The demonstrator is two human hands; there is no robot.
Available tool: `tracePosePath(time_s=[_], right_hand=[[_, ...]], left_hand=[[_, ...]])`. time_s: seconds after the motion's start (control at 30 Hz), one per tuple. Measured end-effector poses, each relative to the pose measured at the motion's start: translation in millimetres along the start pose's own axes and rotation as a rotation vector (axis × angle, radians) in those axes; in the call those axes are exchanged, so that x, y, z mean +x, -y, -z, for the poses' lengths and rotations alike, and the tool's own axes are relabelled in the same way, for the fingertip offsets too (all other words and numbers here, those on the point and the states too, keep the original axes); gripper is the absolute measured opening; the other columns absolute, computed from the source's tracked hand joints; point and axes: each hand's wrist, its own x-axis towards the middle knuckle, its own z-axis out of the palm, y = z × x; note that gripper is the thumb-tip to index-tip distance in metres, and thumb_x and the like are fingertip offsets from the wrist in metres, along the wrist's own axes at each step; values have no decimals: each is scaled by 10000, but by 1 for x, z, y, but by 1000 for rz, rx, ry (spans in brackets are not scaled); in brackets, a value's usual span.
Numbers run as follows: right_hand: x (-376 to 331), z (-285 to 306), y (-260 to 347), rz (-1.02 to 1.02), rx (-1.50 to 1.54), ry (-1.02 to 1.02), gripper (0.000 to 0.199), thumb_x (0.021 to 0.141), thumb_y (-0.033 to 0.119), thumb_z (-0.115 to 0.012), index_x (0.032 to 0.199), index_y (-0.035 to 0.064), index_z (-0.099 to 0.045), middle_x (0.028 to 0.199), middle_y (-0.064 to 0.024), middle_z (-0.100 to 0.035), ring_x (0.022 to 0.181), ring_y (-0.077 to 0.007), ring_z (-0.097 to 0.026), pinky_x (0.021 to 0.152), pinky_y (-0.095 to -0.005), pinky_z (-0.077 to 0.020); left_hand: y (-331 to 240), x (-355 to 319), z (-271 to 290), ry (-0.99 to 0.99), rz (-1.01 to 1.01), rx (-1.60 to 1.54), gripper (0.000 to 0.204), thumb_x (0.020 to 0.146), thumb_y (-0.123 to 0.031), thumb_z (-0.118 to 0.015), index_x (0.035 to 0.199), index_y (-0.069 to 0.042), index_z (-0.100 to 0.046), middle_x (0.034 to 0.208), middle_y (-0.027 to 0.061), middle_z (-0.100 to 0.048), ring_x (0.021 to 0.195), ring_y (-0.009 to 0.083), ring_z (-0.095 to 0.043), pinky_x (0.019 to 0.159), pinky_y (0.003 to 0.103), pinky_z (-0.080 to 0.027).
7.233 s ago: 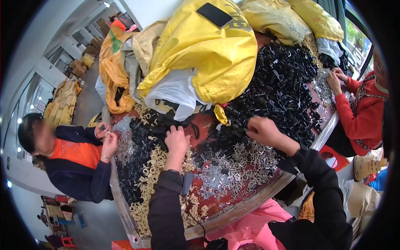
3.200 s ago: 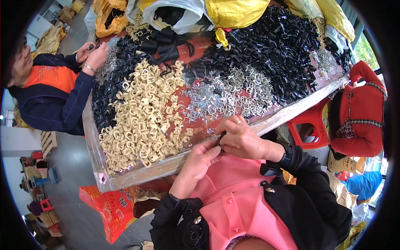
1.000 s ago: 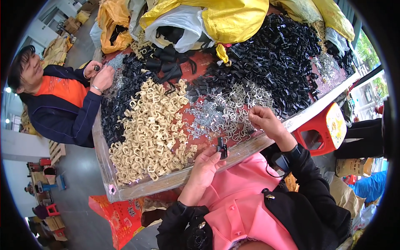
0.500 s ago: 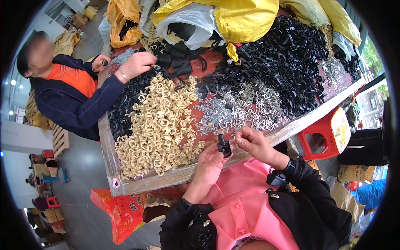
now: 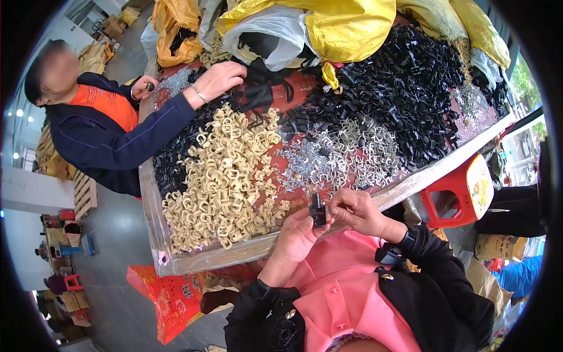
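Right, eyes on the left hand (image 5: 296,236): it comes up from below, palm turned inward, thumb and fingers pinching a small black part (image 5: 318,211) over the near rim of the bench (image 5: 223,256). The part stands with its narrow end pointing away from the wearer, its blockier end down by the thumb.

Over on the other side, the right hand (image 5: 359,213) sits just beside it, knuckles arched, wrist bent inward under a black wristband (image 5: 406,240). Its thumb and forefinger are drawn together next to the part; whether they grip something tiny, I can't tell.

Both elbows are bent, black sleeves (image 5: 443,276) coming in low. Just past the hands lie silver hooks (image 5: 366,154) and little metal bits (image 5: 305,163), with beige clips (image 5: 217,182) heaped to the left and black pieces (image 5: 404,88) piled farther back.

Across at left, a co-worker's arm (image 5: 158,126) is stretched over the bench, hand (image 5: 221,79) beside a black bundle (image 5: 258,94).
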Motion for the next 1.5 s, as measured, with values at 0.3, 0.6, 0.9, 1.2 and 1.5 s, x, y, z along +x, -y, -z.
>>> tracePosePath(time_s=[0.3,0.6,0.9,1.2,1.5], right_hand=[[-2,0,2,179,-200,-46,118,770,108,-554,753,21,-476,654,-69,-484,576,-194,-494,509,-268,-391],[-2,-5,24,334,-391,-72,133,710,84,-596,743,53,-470,805,-80,-455,758,-231,-441,657,-319,-355],[-2,-3,22,394,-580,-50,152,666,66,-612,748,61,-484,876,-90,-436,812,-232,-402,707,-331,-308],[-8,-1,21,469,-702,-58,175,614,56,-621,730,60,-489,872,-72,-461,801,-230,-433,686,-335,-314],[-10,2,18,487,-654,16,190,603,71,-623,745,70,-496,885,-60,-466,818,-222,-438,674,-330,-312]], left_hand=[[0,-4,-6,-43,57,-46,380,766,-152,-568,1057,49,-427,938,138,-544,854,245,-558,743,278,-484],[1,-10,-16,-84,70,85,342,771,-155,-568,1056,9,-473,930,86,-572,810,173,-579,690,241,-477],[3,-4,-8,-131,119,207,318,768,-172,-576,1027,-3,-502,888,56,-583,747,128,-570,673,225,-470],[6,-4,-11,-187,115,318,319,776,-157,-566,1042,7,-501,919,46,-569,777,109,-556,672,230,-468],[6,-7,-11,-153,146,312,326,785,-139,-552,1071,6,-489,939,54,-562,804,114,-551,678,221,-463]])
